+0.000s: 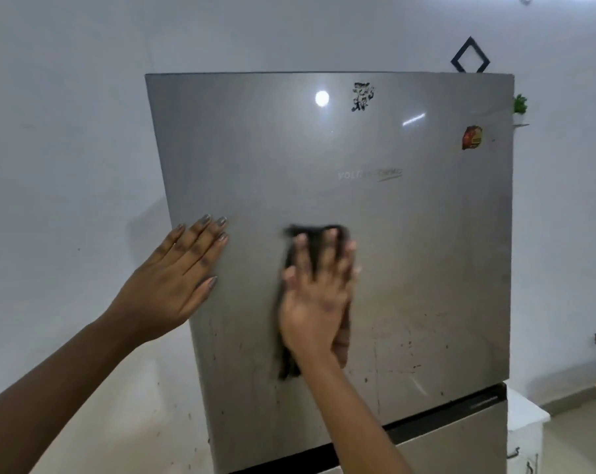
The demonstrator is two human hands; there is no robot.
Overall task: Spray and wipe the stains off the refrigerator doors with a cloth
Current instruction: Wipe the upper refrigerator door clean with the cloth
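Observation:
The silver upper refrigerator door (pixel 409 234) fills the middle of the view. Small reddish-brown stains (pixel 409 343) speckle its lower part. My right hand (pixel 318 295) presses flat on a dark cloth (pixel 310 234) against the door's middle; the cloth hangs down past my wrist. My left hand (pixel 176 278) lies flat with fingers spread on the door's left edge, holding nothing. The lower door (pixel 460 439) shows below a black gap. No spray bottle is in view.
Two stickers sit on the door, a black one (pixel 363 96) near the top and a red one (pixel 472 137) at the right. A white wall surrounds the fridge. A white cabinet (pixel 525 425) stands at the lower right, a small plant (pixel 520 106) on a shelf behind.

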